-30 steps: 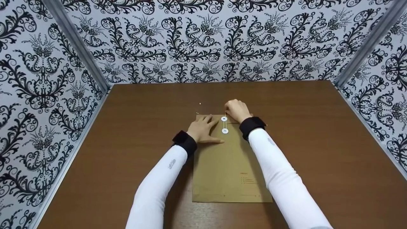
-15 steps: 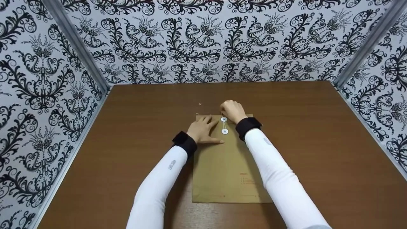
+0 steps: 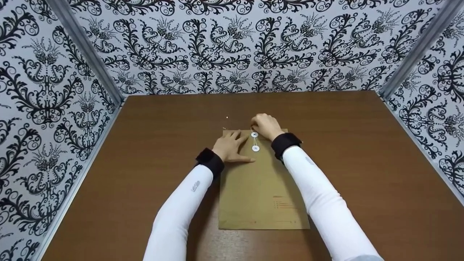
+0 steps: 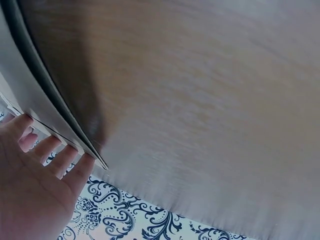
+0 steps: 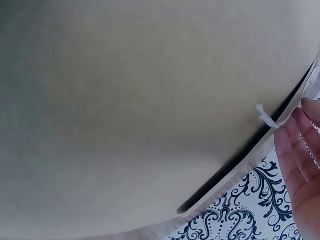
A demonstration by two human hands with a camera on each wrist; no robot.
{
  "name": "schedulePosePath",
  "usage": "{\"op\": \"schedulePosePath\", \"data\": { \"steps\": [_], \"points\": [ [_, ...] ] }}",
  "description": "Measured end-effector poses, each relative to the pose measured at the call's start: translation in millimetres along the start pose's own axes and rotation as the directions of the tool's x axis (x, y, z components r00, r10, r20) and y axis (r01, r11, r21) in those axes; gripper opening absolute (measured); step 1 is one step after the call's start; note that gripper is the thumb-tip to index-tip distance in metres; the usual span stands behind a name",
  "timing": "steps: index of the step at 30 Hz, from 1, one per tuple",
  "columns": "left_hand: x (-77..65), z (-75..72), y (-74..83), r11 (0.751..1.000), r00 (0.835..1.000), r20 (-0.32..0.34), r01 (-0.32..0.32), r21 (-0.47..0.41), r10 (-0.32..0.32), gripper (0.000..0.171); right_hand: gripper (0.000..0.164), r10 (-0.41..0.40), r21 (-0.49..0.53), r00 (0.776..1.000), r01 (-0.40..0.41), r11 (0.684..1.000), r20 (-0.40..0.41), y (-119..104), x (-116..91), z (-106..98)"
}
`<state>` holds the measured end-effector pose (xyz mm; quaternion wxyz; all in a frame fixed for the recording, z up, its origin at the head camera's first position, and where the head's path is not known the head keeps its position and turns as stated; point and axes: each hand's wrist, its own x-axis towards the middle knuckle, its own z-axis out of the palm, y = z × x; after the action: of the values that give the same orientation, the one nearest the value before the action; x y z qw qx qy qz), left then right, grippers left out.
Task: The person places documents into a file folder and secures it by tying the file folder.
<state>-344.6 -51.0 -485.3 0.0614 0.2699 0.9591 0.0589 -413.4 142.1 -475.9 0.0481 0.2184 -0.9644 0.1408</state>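
Observation:
A brown paper envelope (image 3: 261, 185) lies flat on the table, its flap at the far end. Two white round buttons, an upper button (image 3: 254, 134) on the flap and a lower button (image 3: 255, 148) below it, are linked by a thin white string (image 3: 255, 141). My left hand (image 3: 229, 148) rests on the envelope's upper left part, fingers spread and thumb pointing towards the middle. My right hand (image 3: 267, 125), just beyond the upper button, pinches the string between thumb and fingers. In the right wrist view a loose string end (image 5: 266, 117) sticks out from the fingertips.
The brown wooden table (image 3: 156, 145) extends around the envelope. A patterned back wall (image 3: 235, 47) and side walls with grey metal posts enclose it. A tiny white speck (image 3: 227, 117) lies beyond the envelope's far edge.
My right hand has shifted slightly left, from the right of the upper button to just beyond it, carrying the string. My left hand stays in place on the envelope.

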Motion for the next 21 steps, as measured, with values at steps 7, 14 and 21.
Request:
{"op": "schedulePosePath", "data": {
  "steps": [7,14,21],
  "points": [
    [-0.8,-4.7,2.0,1.000,1.000,0.013,-0.002,-0.003,0.002,0.102,0.019,0.018,0.054,1.000,-0.017,0.998,-0.015,5.1,-7.4,-4.9],
    [0.2,-4.9,2.9,1.000,1.000,0.007,0.002,0.024,-0.003,0.101,0.023,0.075,0.123,0.996,-0.068,0.990,-0.051,9.4,-23.0,-12.1],
    [-0.2,-2.8,2.6,1.000,1.000,0.011,0.008,0.027,-0.008,0.101,0.022,0.068,0.121,0.996,-0.061,0.991,-0.054,10.5,-41.9,-17.5]
  ]
}}
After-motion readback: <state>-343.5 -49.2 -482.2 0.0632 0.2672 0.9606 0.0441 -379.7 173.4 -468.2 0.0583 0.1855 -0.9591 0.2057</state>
